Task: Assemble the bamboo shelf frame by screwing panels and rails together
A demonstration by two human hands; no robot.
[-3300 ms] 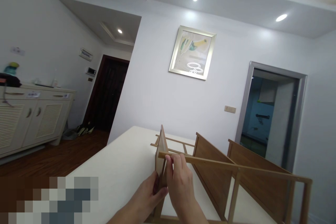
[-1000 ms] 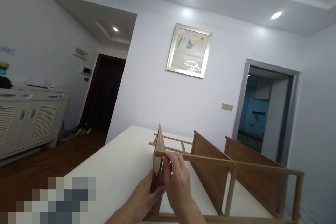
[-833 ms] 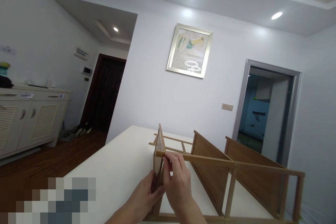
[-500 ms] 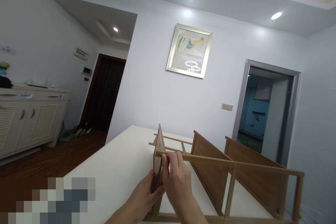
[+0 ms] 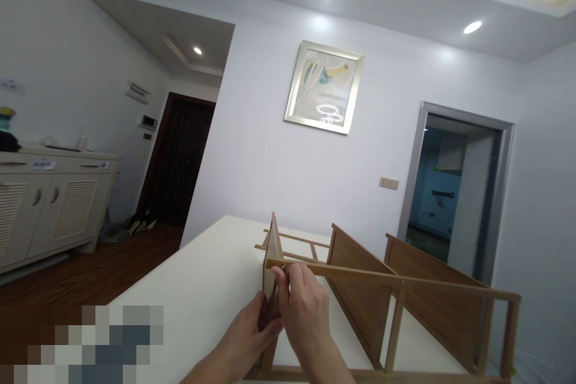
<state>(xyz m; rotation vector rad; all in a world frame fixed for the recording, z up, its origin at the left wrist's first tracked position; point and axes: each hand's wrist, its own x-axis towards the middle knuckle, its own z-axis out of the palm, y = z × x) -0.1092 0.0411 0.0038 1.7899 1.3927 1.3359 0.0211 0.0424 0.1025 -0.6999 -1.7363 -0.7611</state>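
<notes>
A brown wooden shelf rack (image 5: 360, 306) lies on its side on a white table (image 5: 193, 282), its boards standing upright between slim side rails. My left hand (image 5: 245, 327) is closed around the leftmost shelf board (image 5: 271, 246), below the upper rail (image 5: 351, 272). At that rail's left end, my right hand (image 5: 303, 300) is closed, with thumb and bent fingers against the wood. Just beside the thumb tip, a small dark spot like a screw head shows in the rail. Whatever the right fingertips hold, if anything, is hidden.
Two further shelf boards (image 5: 432, 294) stand to the right within the rack. A white cabinet (image 5: 67, 204) is at the left, near a dark door (image 5: 180, 150). Behind the table is a white wall with a framed picture (image 5: 324, 87) and a doorway (image 5: 450, 186) at right.
My right thumb and fingertips have shifted slightly down on the rail, uncovering the small dark spot. The left hand and the rack have stayed in place.
</notes>
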